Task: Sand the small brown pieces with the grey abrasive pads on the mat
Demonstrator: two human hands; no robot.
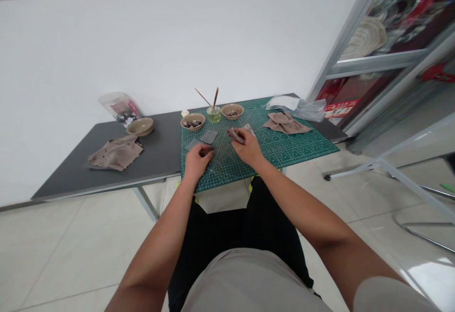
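My right hand [246, 148] is closed over the green cutting mat [302, 146], gripping a small grey strip-like piece [236, 136] that sticks up past the fingers. Close to it lies a crumpled pale bit [249, 128], partly behind the hand. My left hand [198, 161] rests low on the mat, its fingers drawn together; something small and dark shows at the fingertips, too unclear to name. Just beyond that hand are two flat grey squares, one whole grey square [209, 137] and another grey square [192, 144] partly beside the knuckles.
Behind the hands stand a bowl of dark pieces [193, 121], a glass jar [213, 114] with brushes, and a second bowl [232, 111]. Brown cloths [286, 122] [115, 153], a plastic bag [309, 110], an empty-looking bowl [141, 126] and a tilted clear container [119, 107] surround them.
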